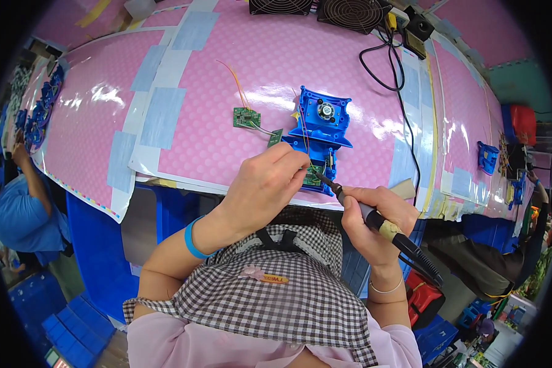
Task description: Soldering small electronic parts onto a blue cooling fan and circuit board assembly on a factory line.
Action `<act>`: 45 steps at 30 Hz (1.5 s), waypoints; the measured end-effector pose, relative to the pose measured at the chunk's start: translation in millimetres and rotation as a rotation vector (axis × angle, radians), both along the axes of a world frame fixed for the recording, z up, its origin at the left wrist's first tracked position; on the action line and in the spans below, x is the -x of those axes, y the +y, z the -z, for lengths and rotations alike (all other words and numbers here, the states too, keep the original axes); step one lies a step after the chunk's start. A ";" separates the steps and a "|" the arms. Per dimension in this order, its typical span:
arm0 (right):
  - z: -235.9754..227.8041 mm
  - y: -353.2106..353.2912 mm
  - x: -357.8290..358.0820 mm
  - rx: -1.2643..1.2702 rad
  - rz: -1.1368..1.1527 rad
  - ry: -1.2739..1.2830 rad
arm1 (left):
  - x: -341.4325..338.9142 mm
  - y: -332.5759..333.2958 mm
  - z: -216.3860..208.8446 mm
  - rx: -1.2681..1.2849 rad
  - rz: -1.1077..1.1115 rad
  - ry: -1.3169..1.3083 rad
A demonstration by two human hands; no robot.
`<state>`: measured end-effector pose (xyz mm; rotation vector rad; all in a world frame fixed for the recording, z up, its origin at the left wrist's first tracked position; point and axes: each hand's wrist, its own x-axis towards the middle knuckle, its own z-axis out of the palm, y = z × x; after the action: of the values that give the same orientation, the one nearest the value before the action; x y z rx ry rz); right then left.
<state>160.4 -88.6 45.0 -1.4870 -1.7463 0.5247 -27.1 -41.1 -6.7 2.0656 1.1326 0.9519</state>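
Right hand (383,214): wrapped around soldering iron (367,213), centre right of frame; tip at green circuit board (313,176) seated in the near half of open blue plastic housing (322,136), just below frame centre on the pink-covered desk (196,141). Left hand (268,176): fingers pinched together beside that board; cannot tell what, if anything, lies between fingertips. Second green board (246,117), with orange wires (234,76), lies left of the housing. Upper centre: two black fans (353,13). Upper right: black cable (408,126).
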 end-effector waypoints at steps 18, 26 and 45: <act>-5.7 -0.5 1.3 -0.033 0.028 -0.018 | -0.4 -0.9 -1.1 0.011 0.006 -0.003; -11.0 -2.4 -4.4 -0.102 0.042 0.070 | 28.9 5.1 -5.9 -0.006 -0.234 -0.150; 14.7 -9.7 -29.7 -0.255 0.044 0.418 | 71.8 54.9 7.4 0.247 -0.532 0.055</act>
<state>190.1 -98.3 30.3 -1.1387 -1.3915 0.5247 -98.9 13.8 -14.1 1.6289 1.7833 0.9343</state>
